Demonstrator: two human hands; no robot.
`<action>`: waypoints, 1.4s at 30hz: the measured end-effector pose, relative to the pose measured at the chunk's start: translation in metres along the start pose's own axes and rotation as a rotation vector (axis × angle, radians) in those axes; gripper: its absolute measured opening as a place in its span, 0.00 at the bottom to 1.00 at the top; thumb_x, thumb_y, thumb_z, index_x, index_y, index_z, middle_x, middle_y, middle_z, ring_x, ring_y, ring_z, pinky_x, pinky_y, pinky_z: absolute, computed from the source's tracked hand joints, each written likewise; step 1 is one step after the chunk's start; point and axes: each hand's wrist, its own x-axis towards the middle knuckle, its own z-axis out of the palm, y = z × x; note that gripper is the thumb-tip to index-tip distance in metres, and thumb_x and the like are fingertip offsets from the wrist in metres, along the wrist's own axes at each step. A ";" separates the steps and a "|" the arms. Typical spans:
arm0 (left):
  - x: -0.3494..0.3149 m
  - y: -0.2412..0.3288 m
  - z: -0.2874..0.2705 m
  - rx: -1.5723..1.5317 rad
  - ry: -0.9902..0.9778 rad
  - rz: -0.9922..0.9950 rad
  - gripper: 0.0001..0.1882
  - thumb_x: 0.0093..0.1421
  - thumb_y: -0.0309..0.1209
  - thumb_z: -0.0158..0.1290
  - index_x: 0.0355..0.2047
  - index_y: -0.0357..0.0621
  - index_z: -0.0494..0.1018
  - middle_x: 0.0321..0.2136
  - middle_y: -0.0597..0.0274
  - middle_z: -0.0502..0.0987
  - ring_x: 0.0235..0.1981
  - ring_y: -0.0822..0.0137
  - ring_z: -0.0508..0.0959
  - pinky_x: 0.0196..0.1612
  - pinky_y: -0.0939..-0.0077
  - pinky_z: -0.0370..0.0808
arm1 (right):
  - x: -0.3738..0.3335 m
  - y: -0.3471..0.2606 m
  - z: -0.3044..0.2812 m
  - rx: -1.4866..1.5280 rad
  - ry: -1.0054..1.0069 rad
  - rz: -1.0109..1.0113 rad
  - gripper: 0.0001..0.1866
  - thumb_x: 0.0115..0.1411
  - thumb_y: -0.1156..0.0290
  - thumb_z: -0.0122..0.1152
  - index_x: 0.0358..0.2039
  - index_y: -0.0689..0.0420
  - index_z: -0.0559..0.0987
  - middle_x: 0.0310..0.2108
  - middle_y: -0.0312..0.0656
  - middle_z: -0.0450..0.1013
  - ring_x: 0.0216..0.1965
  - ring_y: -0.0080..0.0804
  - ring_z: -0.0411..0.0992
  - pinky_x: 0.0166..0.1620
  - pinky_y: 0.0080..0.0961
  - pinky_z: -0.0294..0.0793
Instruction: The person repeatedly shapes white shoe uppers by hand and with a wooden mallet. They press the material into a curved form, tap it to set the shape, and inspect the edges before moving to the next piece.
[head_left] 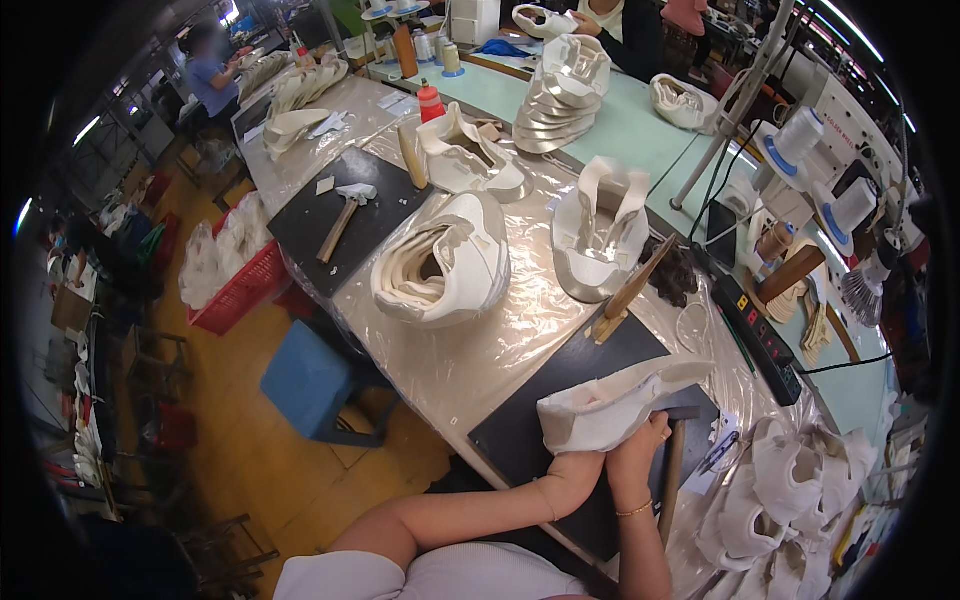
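A white shoe upper [600, 405] is held at a tilt above the near black board [515, 425]. My left hand [578, 470] reaches to its lower edge; most of the fingers are hidden behind the upper, which seems to rest in its grip. Close beside it, my right hand [636, 448] has curled fingers against the upper's underside. A hammer [671, 485] with a wooden handle lies along the board, right next to my right hand. Beyond the board's far edge stands a pointed wooden tool [630, 298].
Nested uppers [455, 270] and a single upper [600, 230] stand on the plastic-covered table [400, 355]. Another hammer [342, 220] lies on the far black board [300, 215]. A power strip [755, 340] and piled uppers [790, 480] are at right, a blue stool [305, 380] at left.
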 end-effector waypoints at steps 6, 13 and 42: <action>0.003 -0.004 -0.010 -0.103 -0.081 -0.036 0.23 0.59 0.34 0.48 0.54 0.40 0.75 0.49 0.48 0.78 0.48 0.53 0.80 0.50 0.61 0.75 | 0.008 -0.005 -0.014 -0.040 -0.118 -0.011 0.15 0.54 0.69 0.59 0.41 0.61 0.80 0.38 0.45 0.73 0.42 0.46 0.63 0.48 0.43 0.56; 0.006 -0.013 -0.030 0.003 -0.078 -0.031 0.24 0.60 0.34 0.47 0.55 0.39 0.71 0.50 0.48 0.73 0.50 0.50 0.74 0.53 0.54 0.68 | 0.012 -0.004 -0.012 -0.021 -0.127 -0.070 0.13 0.55 0.68 0.59 0.39 0.59 0.81 0.39 0.46 0.73 0.42 0.47 0.62 0.50 0.43 0.54; 0.016 0.006 -0.047 -0.060 -0.212 0.072 0.16 0.55 0.33 0.54 0.39 0.36 0.81 0.38 0.49 0.80 0.45 0.47 0.77 0.50 0.50 0.70 | 0.027 0.028 0.005 0.180 -0.074 -0.117 0.12 0.54 0.68 0.61 0.37 0.61 0.78 0.36 0.55 0.74 0.37 0.53 0.74 0.38 0.44 0.75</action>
